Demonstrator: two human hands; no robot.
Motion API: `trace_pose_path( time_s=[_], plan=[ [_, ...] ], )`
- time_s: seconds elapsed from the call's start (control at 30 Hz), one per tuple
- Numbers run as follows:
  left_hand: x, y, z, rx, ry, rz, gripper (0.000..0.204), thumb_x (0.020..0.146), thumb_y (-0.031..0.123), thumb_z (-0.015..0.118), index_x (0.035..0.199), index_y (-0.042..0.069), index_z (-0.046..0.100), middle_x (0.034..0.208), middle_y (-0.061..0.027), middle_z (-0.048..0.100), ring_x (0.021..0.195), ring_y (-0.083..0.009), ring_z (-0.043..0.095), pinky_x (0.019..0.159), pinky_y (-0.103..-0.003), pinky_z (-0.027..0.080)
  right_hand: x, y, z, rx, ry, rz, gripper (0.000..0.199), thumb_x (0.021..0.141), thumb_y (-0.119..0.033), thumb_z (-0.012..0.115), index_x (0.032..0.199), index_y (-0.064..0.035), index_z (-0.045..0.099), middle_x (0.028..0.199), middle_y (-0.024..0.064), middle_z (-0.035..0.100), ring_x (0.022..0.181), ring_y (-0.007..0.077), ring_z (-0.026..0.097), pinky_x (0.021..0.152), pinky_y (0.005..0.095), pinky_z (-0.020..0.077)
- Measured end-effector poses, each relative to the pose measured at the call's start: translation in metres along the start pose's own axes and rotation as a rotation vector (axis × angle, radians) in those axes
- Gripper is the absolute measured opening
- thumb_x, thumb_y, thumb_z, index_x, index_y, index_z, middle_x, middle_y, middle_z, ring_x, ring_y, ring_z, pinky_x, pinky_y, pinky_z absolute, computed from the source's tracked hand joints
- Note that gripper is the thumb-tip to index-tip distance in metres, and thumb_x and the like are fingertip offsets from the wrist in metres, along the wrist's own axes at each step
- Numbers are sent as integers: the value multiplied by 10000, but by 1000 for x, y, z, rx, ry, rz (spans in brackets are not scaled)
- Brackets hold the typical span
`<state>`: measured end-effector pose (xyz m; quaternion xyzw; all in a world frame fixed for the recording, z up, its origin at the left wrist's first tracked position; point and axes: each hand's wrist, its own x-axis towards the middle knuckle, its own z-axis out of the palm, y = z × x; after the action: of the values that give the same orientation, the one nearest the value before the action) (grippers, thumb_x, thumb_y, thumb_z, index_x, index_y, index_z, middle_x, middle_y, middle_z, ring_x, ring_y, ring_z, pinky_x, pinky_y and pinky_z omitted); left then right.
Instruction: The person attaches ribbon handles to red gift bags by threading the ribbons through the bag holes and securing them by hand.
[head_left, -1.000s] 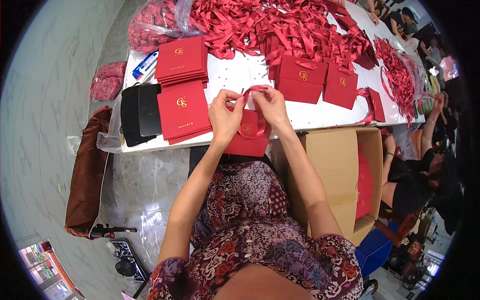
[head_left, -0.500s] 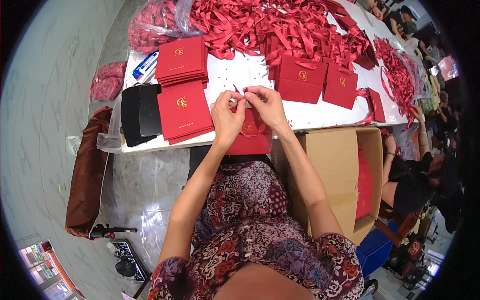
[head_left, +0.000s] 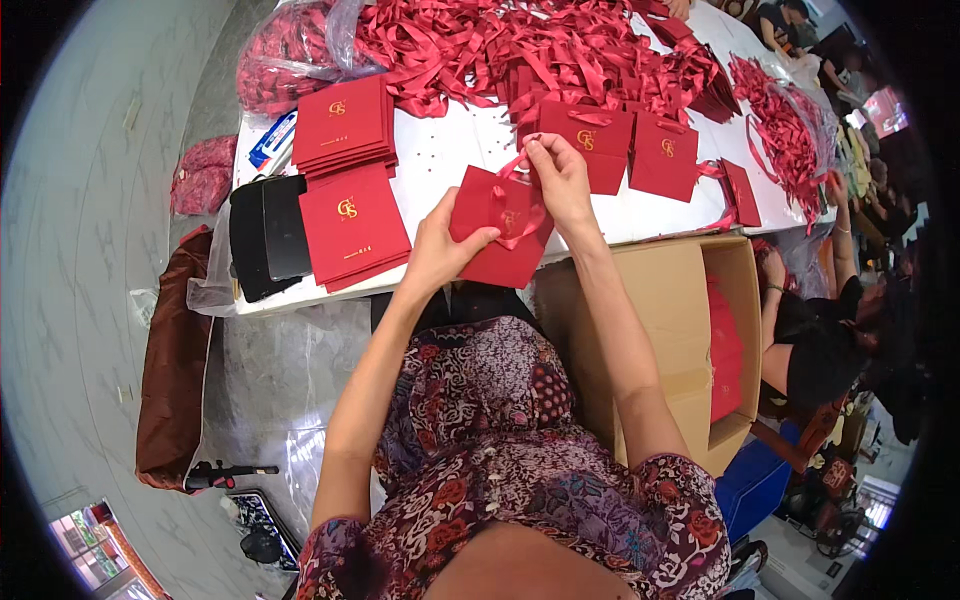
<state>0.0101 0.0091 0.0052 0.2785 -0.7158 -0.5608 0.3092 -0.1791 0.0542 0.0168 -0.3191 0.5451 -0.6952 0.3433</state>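
A small red paper gift bag (head_left: 490,225) with a gold emblem hangs over the near edge of the white table (head_left: 450,160). My left hand (head_left: 440,245) grips its lower left side. My right hand (head_left: 558,180) pinches the red ribbon handle at the bag's top and also rests on the bag's upper right. Two stacks of flat red bags (head_left: 350,225) lie to the left of my hands. Two standing red bags (head_left: 625,145) are just beyond my right hand.
A heap of red ribbons (head_left: 500,45) covers the far table. Black flat boxes (head_left: 265,235) sit at the table's left. An open cardboard carton (head_left: 690,340) holding red bags stands at my right. Another person (head_left: 820,320) sits at the right. A brown bag (head_left: 170,370) lies on the floor.
The bag has been lifted and turned so its front faces up. My left hand moved down to its lower edge; my right hand rose to the ribbon at its top.
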Motion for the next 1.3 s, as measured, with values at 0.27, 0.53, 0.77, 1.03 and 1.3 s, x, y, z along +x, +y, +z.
trace_pose_path(
  time_s=[0.27,0.53,0.77,1.03,1.3],
  plan=[
    [-30,7,14,46,-67,37,521,820,125,778,1265,-11,544,1046,-166,717,989,-265,706,869,-361,535,30,11,-19,-85,142,-145,146,990,-141,599,1017,-5,644,824,-18,621,719,45,546,644,206,453],
    [-16,21,9,-280,188,-130,350,886,62,726,1177,-24,551,1084,-115,687,966,-161,665,841,-300,547,-7,9,-43,-459,224,-252,462,925,-205,695,1309,-13,525,1134,148,606,942,154,632,778,292,514],
    [41,32,44,-175,213,127,434,846,120,765,1195,-25,551,1061,-131,689,952,-175,655,844,-317,526,-54,-8,-37,-239,90,-87,630,930,-60,658,1460,-35,318,1364,155,474,1237,214,483,1011,323,452],
    [29,12,41,224,179,159,485,853,109,720,1272,16,495,1200,-193,596,1042,-337,628,910,-385,516,-16,8,-106,-488,227,-399,578,934,-39,636,1436,19,356,1393,154,466,1243,206,484,1032,312,412],
    [-34,-22,-66,849,292,287,606,761,236,793,1291,78,546,1275,-194,537,1178,-392,493,998,-489,392,-34,30,-115,-1039,461,-454,576,884,-171,697,1358,41,445,1264,238,481,1187,378,438,1050,447,360]
  ],
)
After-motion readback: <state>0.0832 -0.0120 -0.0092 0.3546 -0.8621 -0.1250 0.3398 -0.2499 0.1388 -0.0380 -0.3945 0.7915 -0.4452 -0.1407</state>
